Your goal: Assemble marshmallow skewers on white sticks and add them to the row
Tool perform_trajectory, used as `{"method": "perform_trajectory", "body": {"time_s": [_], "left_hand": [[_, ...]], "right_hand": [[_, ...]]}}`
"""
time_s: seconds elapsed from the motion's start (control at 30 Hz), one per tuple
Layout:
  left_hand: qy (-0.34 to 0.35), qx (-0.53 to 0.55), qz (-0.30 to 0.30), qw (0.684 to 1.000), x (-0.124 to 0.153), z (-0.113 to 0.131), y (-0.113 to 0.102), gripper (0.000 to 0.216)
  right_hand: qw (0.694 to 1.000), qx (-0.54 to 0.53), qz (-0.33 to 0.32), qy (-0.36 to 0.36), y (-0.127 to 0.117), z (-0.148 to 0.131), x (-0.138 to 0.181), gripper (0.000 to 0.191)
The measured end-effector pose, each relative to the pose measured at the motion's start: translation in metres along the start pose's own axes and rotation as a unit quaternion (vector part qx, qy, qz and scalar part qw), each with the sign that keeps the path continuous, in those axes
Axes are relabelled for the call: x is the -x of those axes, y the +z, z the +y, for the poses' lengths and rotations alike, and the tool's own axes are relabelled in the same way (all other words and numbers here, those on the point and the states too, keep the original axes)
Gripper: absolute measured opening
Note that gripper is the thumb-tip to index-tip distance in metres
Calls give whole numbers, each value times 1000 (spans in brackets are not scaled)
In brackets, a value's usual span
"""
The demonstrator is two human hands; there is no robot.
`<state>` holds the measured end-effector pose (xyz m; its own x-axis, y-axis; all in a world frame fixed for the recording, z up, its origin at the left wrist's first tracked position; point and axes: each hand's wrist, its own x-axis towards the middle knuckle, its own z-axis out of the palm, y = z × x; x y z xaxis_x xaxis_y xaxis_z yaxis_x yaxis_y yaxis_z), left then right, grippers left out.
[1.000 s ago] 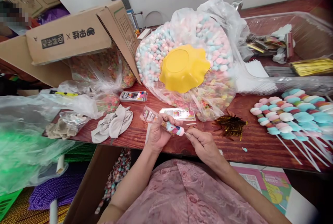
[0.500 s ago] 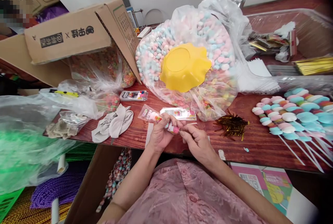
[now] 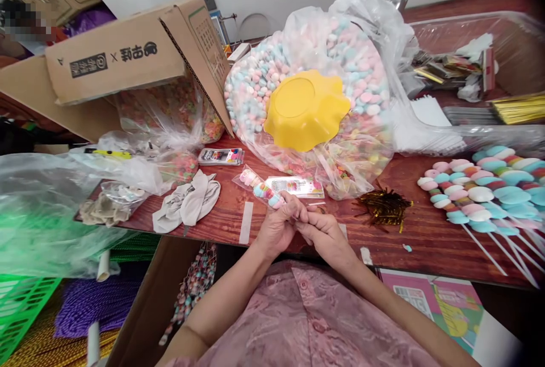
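A marshmallow skewer (image 3: pixel 263 189) in a clear printed bag points up and left over the table. My left hand (image 3: pixel 276 230) is closed around its lower end, just below the pink and blue marshmallows. Fingertips of my right hand (image 3: pixel 326 236) meet the left ones there in a pinch; what lies between them is hidden. Behind the skewer lies a stack of printed clear bags (image 3: pixel 293 186). To the right sits a heap of shiny gold twist ties (image 3: pixel 385 206). Several unbagged marshmallow skewers (image 3: pixel 481 188) with white sticks lie at the far right.
A yellow wavy bowl (image 3: pixel 306 108) rests upside down on a big bag of marshmallows (image 3: pixel 370 71). An open cardboard box (image 3: pixel 119 66) holds bagged gummies at left. Pale gloves (image 3: pixel 187 202) lie near the front edge (image 3: pixel 417 267). A clear tray (image 3: pixel 502 134) stands back right.
My left hand has slid from the skewer's middle to its lower end, uncovering the coloured marshmallows. My right fingers have closed in against the left ones.
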<state>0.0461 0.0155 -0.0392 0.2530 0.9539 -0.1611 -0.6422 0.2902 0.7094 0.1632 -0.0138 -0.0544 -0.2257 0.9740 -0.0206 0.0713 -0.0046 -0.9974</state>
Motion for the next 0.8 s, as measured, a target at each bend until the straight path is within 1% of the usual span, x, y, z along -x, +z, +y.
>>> {"method": "perform_trajectory", "body": {"time_s": [0.07, 0.1, 0.13, 0.17, 0.2, 0.27, 0.3, 0.37, 0.4, 0.43, 0.47, 0.5, 0.53, 0.57, 0.6, 0.63, 0.7, 0.73, 0.77, 0.8], "left_hand": [[0, -44, 13, 999, 6, -2, 1, 29], [-14, -85, 2, 996, 12, 0, 2, 25], [-33, -140, -20, 989, 20, 3, 3, 26], [-57, -202, -53, 976, 29, 10, 5, 29], [-65, -261, -85, 959, 38, 19, 8, 31], [-34, -355, -130, 925, 51, 45, 16, 23], [6, -375, -133, 917, 53, 59, 19, 18], [72, -422, -109, 897, 47, 84, 25, 26], [94, -452, -99, 881, 40, 93, 26, 27], [102, -483, -100, 864, 32, 99, 25, 21], [76, -514, -130, 844, 24, 101, 22, 13], [36, -535, -169, 827, 16, 100, 19, 11], [-13, -547, -202, 813, 11, 95, 15, 20], [-51, -546, -218, 807, 8, 88, 10, 29], [-75, -536, -219, 812, 7, 80, 7, 36], [-86, -520, -204, 825, 9, 70, 3, 39], [-84, -482, -153, 858, 15, 52, 0, 39], [-82, -463, -122, 874, 20, 45, 0, 37], [-80, -442, -87, 889, 23, 38, 0, 34], [-74, -419, -48, 903, 26, 34, 1, 33]], "right_hand": [[999, 24, 29, -30, -2, -3, -3, 33], [996, 49, 43, -55, -6, -3, -3, 29], [992, 80, 56, -85, -11, -3, -3, 26], [983, 120, 69, -118, -18, -3, -4, 24], [971, 165, 80, -152, -26, -3, -4, 23], [935, 270, 83, -213, -43, -3, -4, 24], [913, 322, 74, -240, -51, -3, -4, 25], [863, 412, 41, -288, -64, -6, -5, 28], [840, 445, 25, -311, -68, -9, -5, 29], [819, 469, 12, -331, -71, -12, -5, 29], [802, 485, 1, -348, -73, -15, -5, 30], [789, 497, -8, -361, -73, -19, -4, 29], [779, 506, -14, -370, -73, -22, -3, 29], [772, 514, -17, -375, -73, -25, -1, 27], [766, 521, -19, -377, -72, -27, 0, 26], [762, 526, -19, -378, -71, -28, 1, 25], [762, 529, -17, -372, -69, -29, 2, 24], [769, 524, -12, -366, -68, -28, 1, 24], [784, 508, -1, -357, -66, -28, 0, 24], [806, 480, 16, -345, -65, -27, 0, 23]]}}
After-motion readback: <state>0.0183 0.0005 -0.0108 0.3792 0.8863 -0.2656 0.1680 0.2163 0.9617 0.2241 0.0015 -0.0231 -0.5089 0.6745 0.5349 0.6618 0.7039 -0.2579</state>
